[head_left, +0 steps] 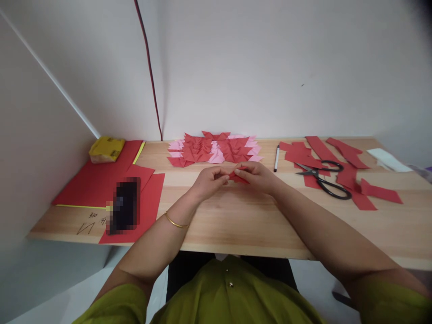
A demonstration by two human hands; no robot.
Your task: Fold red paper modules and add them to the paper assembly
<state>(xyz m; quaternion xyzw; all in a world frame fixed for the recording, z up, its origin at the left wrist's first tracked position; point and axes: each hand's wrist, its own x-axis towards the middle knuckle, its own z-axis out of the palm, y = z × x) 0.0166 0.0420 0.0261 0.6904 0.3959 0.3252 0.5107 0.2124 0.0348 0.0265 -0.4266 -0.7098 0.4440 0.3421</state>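
Note:
A small folded piece of red paper (240, 175) is pinched between my two hands above the middle of the table. My left hand (212, 181) grips its left end with thumb and fingers. On the other side, my right hand (256, 176) holds the right part, the thumb lying on top. My fingers cover much of the paper, so its full shape is hidden. Just beyond my hands lie rows of folded red and pink paper pieces (199, 149), pointed at their ends and set close together against the wall.
To the right lie black-handled scissors (332, 191) on red paper scraps (347, 175), a white pen (277, 158) and a white strip (388, 160). At left, red sheets (84, 182) carry a yellow packet (107, 150) and a blurred dark object (125, 207). A red cable (150, 72) runs down the wall.

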